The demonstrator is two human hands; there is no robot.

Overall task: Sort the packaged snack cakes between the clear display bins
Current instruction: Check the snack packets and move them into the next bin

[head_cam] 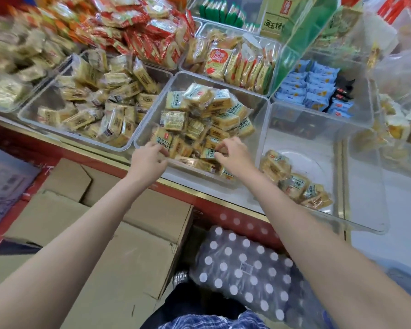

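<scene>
Head view: both hands reach into the middle clear bin [176, 81], heaped with yellow snack cakes [199, 115]. The left hand [150, 157] and right hand [233, 153] each pinch packets at its front edge. The right bin [361, 210] holds a few cakes [294, 181].

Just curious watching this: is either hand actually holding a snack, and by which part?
Both the left hand and right hand reach into the middle clear plastic bin; whether either grips a pack cannot be told.

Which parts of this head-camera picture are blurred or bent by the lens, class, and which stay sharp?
Head view: the far-left snack heap is motion-smeared; the middle bin and both hands stay fairly sharp; the shelf edge bows from wide-angle distortion; the right bin's wall shows soft glare.
</scene>
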